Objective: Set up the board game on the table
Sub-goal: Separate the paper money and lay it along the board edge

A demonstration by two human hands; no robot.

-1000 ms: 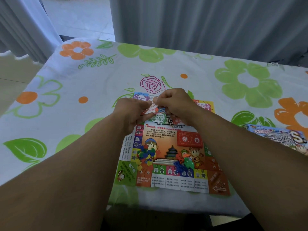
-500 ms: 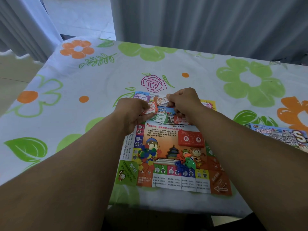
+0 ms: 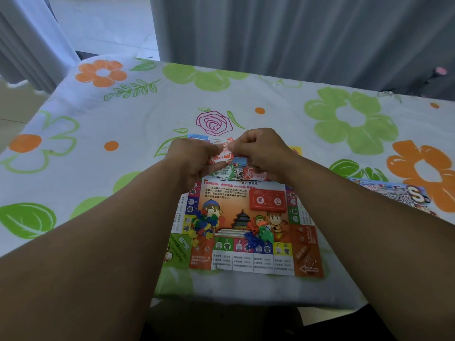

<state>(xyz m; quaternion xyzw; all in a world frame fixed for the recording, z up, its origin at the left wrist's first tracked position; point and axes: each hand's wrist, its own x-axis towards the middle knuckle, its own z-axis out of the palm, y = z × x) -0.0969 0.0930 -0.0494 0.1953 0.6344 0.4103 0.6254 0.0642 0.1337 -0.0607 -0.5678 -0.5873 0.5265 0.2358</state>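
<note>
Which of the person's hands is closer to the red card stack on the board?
Right. The right hand is just beyond the red card stack; the left hand is farther off, beyond and to its left. Both pinch paper notes.

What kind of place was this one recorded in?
Probably a room in a home: a white tablecloth printed with green and orange flowers, grey pleated curtains behind it, and pale floor tiles beyond.

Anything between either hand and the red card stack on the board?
Nothing visible stands between. The red card stack lies uncovered on the board, just nearer than the right hand. Both hands are busy, though: left hand and right pinch paper notes.
</note>
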